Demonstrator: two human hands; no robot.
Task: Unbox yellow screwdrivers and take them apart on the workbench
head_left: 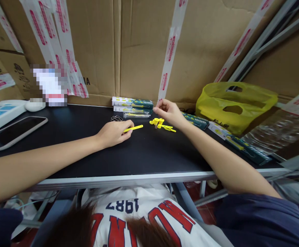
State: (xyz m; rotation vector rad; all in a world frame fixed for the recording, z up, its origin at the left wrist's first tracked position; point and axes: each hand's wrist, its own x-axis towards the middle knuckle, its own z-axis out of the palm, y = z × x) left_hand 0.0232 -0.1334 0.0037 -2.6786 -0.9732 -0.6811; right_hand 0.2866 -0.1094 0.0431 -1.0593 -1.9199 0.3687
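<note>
My left hand (116,133) rests low over the black tabletop, its fingers closed on a slim yellow plastic stick (137,128) with a small hole at its tip. The stick points to the right. My right hand (170,112) hovers behind a little pile of yellow plastic parts (159,122), thumb and fingertips pinched together. Whatever may be between those fingertips is too small to make out. Bent metal wire pieces (117,118) lie behind my left hand. Beside them is a clear packet of thin rods (136,115), in front of stacked small printed boxes (131,103).
More printed boxes (247,148) lie at the right, near a yellow plastic bag (238,103) and a clear plastic-wrapped pack (275,127). A phone (15,132) and a white device with blue keys (2,111) sit at the left. Cardboard (139,48) walls the back.
</note>
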